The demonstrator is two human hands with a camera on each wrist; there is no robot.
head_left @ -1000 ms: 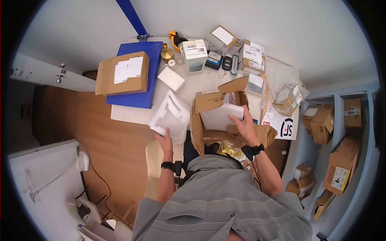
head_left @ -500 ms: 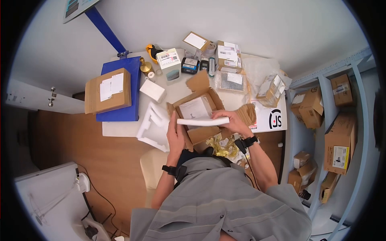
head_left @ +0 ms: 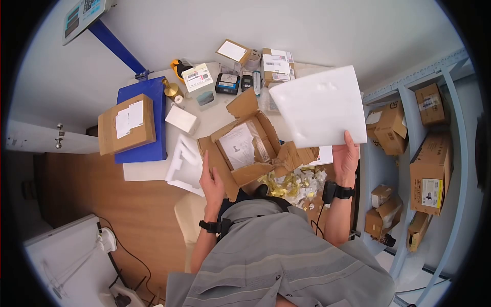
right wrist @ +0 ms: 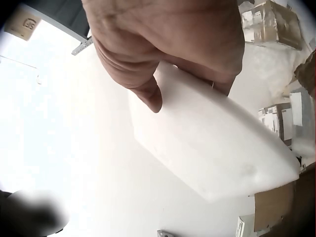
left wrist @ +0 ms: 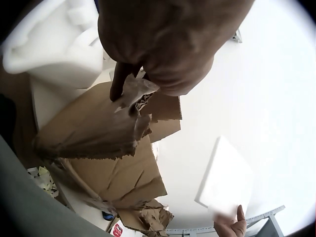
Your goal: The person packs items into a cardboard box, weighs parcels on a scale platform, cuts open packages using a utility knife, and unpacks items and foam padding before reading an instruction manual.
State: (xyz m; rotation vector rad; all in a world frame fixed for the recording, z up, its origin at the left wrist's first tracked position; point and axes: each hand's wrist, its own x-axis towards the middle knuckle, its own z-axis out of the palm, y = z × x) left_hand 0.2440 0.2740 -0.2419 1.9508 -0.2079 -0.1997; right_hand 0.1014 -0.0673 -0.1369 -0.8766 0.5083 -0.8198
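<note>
My right hand [head_left: 347, 162] pinches a flat white foam sheet [head_left: 323, 107] by its lower edge, raised to the right of the box. The right wrist view shows the thumb [right wrist: 154, 98] on one face of the sheet and fingers behind it. My left hand [head_left: 212, 188] grips the left wall of an open, torn cardboard box [head_left: 249, 175], its fingers at the ragged edge in the left wrist view. Inside the box lies a white printed paper [head_left: 237, 146] with a small drawing. Left of the box rests a moulded white foam piece [head_left: 181, 163].
A taped carton [head_left: 128, 125] sits on a blue scale platform [head_left: 159, 140] at the left. A small white box [head_left: 181, 120], a label printer [head_left: 227, 83] and parcels stand farther back. Shelves with cartons [head_left: 391, 128] line the right; crumpled packing scraps [head_left: 302, 187] lie below the box.
My right hand has lifted the foam sheet out of the box and swung it up to the right, uncovering the paper. My left hand has gone from the moulded foam to the box wall.
</note>
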